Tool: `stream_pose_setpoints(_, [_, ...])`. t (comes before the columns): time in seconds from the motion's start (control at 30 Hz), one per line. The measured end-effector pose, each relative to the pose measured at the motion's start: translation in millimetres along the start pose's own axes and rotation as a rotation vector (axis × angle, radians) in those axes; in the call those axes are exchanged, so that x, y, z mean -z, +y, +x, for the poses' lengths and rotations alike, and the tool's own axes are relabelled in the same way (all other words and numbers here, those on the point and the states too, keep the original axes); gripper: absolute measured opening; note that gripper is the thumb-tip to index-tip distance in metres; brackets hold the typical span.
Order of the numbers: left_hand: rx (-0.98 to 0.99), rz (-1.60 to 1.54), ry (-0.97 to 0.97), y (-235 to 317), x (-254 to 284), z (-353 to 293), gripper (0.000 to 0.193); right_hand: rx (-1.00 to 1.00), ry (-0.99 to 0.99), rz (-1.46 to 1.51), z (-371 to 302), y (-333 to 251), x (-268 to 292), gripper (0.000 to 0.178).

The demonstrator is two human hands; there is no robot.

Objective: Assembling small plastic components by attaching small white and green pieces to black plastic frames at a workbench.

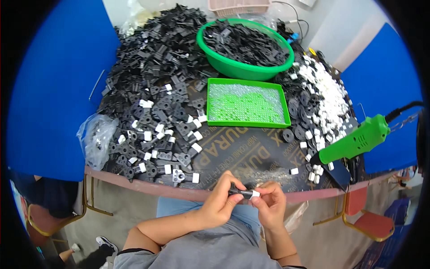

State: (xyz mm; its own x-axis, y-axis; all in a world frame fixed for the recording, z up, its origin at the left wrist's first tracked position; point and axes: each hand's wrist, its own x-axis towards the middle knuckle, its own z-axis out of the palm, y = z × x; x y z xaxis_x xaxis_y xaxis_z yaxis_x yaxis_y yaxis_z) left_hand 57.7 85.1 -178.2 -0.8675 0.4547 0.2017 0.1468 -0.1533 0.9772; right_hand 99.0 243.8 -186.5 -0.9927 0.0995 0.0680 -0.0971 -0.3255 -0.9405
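Observation:
Close to the table's front edge, my left hand [220, 202] is closed around a small black plastic part [241, 193], partly covered by the fingers. A small white plastic cap [255, 194] sits at the right end of that part, pinched between the thumb and fingers of my right hand [271, 205]. Whether the cap is fully seated cannot be seen. Left of my hands lie several black parts [183, 158] with white caps on their ends. A single loose white cap [294, 171] rests on the table to the right.
A heap of black parts [156, 54] covers the back left, beside a green basin [242, 71] full of more. The green tray [248, 123] holds small shiny pieces. White caps [329, 96] and black discs [293, 107] lie right, near a green power screwdriver [354, 141]. A plastic bag [98, 141] lies left.

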Motion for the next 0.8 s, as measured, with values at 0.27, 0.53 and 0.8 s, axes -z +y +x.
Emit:
stream_pose_setpoints(0.27, [-0.053,0.669,-0.164,23,38,16,0.017,-0.214,-0.165,-0.153,29,6,-9,0.016])
stream_pose_setpoints(0.53, [0.042,1.369,0.208,61,162,124,0.036,-0.087,-0.198,-0.465,61,23,-37,0.022])
stream_pose_setpoints(0.8, [0.263,1.398,-0.229,-8,266,203,0.044,0.708,0.16,-1.05,183,-24,-53,0.005])
